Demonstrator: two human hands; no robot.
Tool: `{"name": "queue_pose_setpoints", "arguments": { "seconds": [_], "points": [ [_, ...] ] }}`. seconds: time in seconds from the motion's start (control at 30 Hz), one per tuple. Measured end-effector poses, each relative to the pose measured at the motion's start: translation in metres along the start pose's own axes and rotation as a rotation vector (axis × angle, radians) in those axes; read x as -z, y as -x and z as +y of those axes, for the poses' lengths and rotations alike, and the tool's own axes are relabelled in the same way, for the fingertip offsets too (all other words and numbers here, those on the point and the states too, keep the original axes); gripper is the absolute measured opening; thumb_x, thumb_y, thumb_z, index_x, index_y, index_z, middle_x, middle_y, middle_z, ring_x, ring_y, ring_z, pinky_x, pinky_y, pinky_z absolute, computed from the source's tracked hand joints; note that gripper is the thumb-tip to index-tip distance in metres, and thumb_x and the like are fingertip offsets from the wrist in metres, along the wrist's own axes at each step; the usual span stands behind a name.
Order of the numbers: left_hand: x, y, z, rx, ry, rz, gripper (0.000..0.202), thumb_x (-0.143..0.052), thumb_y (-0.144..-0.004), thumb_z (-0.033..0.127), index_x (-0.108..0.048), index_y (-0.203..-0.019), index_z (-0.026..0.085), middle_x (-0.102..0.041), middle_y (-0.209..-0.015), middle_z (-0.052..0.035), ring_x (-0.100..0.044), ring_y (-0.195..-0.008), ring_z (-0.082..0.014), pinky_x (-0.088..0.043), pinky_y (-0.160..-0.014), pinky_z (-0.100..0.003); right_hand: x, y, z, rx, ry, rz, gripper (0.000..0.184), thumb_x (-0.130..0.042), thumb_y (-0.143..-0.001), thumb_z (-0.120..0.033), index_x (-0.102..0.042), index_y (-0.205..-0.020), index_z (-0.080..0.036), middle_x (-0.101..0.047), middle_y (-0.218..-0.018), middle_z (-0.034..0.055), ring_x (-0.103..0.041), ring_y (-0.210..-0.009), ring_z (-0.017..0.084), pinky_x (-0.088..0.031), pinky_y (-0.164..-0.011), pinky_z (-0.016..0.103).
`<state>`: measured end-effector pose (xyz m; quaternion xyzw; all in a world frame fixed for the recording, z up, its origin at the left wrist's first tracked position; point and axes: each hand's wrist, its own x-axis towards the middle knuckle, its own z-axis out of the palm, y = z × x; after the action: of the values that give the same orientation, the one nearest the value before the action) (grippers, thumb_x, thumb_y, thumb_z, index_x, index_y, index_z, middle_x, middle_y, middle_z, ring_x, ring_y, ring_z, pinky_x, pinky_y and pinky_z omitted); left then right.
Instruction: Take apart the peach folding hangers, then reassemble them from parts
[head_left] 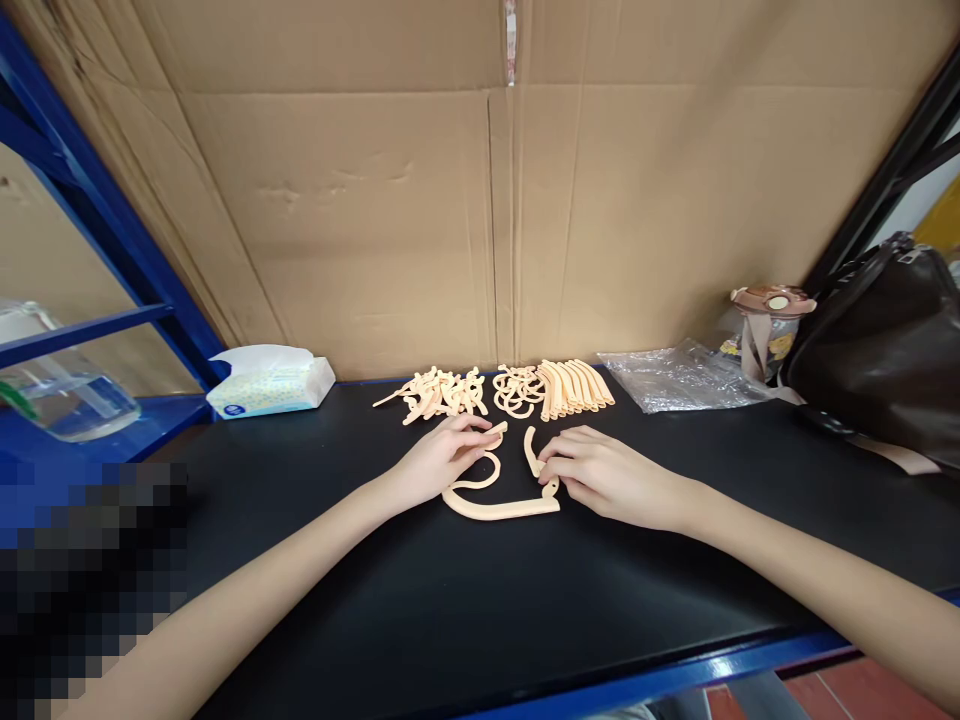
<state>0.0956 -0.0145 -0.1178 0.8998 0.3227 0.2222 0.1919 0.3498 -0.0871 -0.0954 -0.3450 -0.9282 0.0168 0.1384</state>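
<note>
My left hand is closed in a pinch on a small beige piece, its fingers hiding part of it. Just below those fingertips, a thin beige curved strip loops on the black table. My right hand has its fingers closed around a short beige curved piece, whose upper end sticks out. Under its fingers lies a small beige piece with a dark hole. Nearer to me, a longer beige J-shaped piece lies between both hands, its bend beside my left wrist.
At the back stand a heap of short beige pieces, a pile of thin curved strips and a row of beige tubes. A tissue pack lies left; clear plastic, a bottle and a dark bag sit right.
</note>
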Motion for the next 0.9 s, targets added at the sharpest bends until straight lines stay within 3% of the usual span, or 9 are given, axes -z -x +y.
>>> {"name": "queue_pose_setpoints", "arguments": {
  "seconds": [0.1, 0.2, 0.27, 0.33, 0.63, 0.9],
  "points": [
    [0.001, -0.001, 0.001, -0.013, -0.003, 0.005, 0.029, -0.046, -0.094, 0.027, -0.061, -0.119, 0.030, -0.056, -0.117, -0.0040, -0.053, -0.102, -0.0174, -0.045, -0.086, -0.032, 0.003, -0.001, -0.005, -0.008, -0.033, -0.011, 0.025, -0.043, -0.087, -0.007, -0.063, -0.093, -0.020, -0.063, -0.099, 0.0022, -0.055, -0.093, 0.016, -0.041, -0.087, 0.033],
    [0.000, -0.002, 0.002, -0.005, -0.020, 0.017, 0.030, -0.048, -0.092, 0.025, -0.061, -0.119, 0.029, -0.056, -0.115, -0.0037, -0.053, -0.100, -0.0172, -0.045, -0.086, -0.031, 0.005, 0.000, -0.010, -0.032, -0.061, -0.022, 0.019, -0.048, -0.092, -0.030, -0.063, -0.089, -0.020, -0.063, -0.097, 0.0028, -0.056, -0.088, 0.016, -0.042, -0.084, 0.033],
    [-0.001, -0.002, 0.002, -0.007, -0.029, 0.013, 0.032, -0.049, -0.091, 0.021, -0.061, -0.119, 0.029, -0.056, -0.115, -0.0035, -0.054, -0.098, -0.0168, -0.046, -0.084, -0.031, 0.004, 0.000, -0.013, -0.047, -0.069, -0.036, 0.027, -0.053, -0.088, -0.045, -0.062, -0.087, -0.019, -0.062, -0.097, 0.0033, -0.057, -0.086, 0.017, -0.044, -0.082, 0.032],
    [-0.002, -0.001, 0.000, -0.006, -0.033, 0.012, 0.033, -0.049, -0.090, 0.018, -0.061, -0.119, 0.029, -0.056, -0.116, -0.0035, -0.055, -0.097, -0.0167, -0.047, -0.082, -0.030, 0.003, 0.000, -0.015, -0.051, -0.062, -0.047, 0.032, -0.055, -0.085, -0.051, -0.061, -0.087, -0.019, -0.061, -0.096, 0.0038, -0.057, -0.086, 0.017, -0.044, -0.080, 0.032],
    [-0.005, 0.003, 0.005, 0.016, -0.194, 0.116, 0.031, -0.040, -0.094, 0.019, -0.060, -0.118, 0.022, -0.056, -0.119, -0.0047, -0.052, -0.110, -0.0193, -0.045, -0.095, -0.035, 0.002, -0.001, -0.020, -0.018, -0.039, -0.051, 0.032, -0.055, -0.086, -0.049, -0.054, -0.095, -0.018, -0.061, -0.088, 0.0029, -0.057, -0.080, 0.018, -0.044, -0.078, 0.032],
    [-0.007, 0.004, 0.004, -0.005, -0.255, 0.134, 0.032, -0.037, -0.096, 0.020, -0.057, -0.120, 0.024, -0.055, -0.122, -0.0028, -0.052, -0.111, -0.0186, -0.045, -0.096, -0.035, 0.002, 0.000, -0.021, 0.000, -0.031, -0.066, 0.041, -0.052, -0.089, -0.046, -0.055, -0.116, -0.016, -0.062, -0.102, 0.0064, -0.059, -0.092, 0.020, -0.045, -0.086, 0.035]
  ]
}}
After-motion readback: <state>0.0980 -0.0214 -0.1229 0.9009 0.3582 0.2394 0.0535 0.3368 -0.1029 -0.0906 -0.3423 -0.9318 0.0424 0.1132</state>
